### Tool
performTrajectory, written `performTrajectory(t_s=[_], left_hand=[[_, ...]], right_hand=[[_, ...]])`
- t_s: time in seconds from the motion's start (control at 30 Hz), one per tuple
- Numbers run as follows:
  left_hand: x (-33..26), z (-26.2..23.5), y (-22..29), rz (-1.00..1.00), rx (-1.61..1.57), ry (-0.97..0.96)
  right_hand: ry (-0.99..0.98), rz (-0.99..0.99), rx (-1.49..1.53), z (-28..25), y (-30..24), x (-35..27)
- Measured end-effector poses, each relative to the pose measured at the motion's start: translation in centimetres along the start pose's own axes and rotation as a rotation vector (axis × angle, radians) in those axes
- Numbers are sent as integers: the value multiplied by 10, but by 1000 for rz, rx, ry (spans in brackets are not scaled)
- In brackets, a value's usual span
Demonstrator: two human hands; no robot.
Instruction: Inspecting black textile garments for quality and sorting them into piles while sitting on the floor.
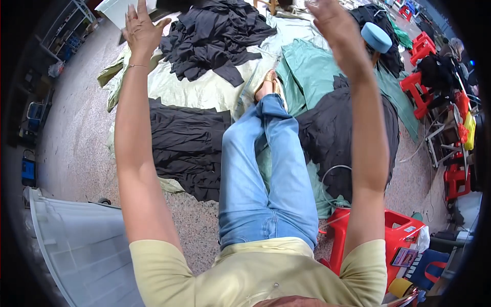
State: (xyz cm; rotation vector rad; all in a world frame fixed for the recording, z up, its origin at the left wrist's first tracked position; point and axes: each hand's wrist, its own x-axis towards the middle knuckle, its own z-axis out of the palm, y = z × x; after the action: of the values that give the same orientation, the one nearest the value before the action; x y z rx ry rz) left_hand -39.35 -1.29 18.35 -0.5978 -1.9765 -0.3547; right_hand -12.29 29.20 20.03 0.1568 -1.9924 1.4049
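Note:
My left hand [140,31] is raised at the upper left, its fingers and thumb spread, with nothing seen in it. My right hand [335,28] is lifted at the top right of centre; it is smeared by motion and partly cut off by the upper edge, so its grip is unclear. Between the hands lies a heap of black cloth [217,38] on pale sheeting [204,97]. A layered stack of black garments [186,143] rests left of my outstretched legs, and another dark cloth pile [327,128] is on their right, partly behind my right forearm.
Green sheeting [309,66] spreads on the floor. A red plastic stool [404,222] stands at my right, with a grey-white plastic bin [84,245] at my left. Farther right are more red stools [417,94] and a person in a light blue cap [376,37].

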Motion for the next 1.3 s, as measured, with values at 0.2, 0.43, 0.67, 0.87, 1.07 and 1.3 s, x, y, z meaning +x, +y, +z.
performTrajectory(t_s=[0.2, 0.43, 0.67, 0.87, 1.07, 1.3], left_hand=[[-165, 10, 7, -64, -350, -567], [-527, -92, 47, -237, -516, -1804], [-669, -168, 66, -384, -564, -1994], [-564, -115, 43, -222, -275, -1197], [-494, -7, 28, 26, -34, -1254], [-437, 106, -2, 30, 153, -1228]], right_hand=[[-399, 31, -253, 44, 94, -147], [-585, 386, -795, 46, 93, -368], [-374, 297, -836, 43, 69, -359], [-330, 368, -890, 34, 40, -345], [-246, 487, -935, 28, 37, -363], [-230, 589, -906, 25, 51, -379]])
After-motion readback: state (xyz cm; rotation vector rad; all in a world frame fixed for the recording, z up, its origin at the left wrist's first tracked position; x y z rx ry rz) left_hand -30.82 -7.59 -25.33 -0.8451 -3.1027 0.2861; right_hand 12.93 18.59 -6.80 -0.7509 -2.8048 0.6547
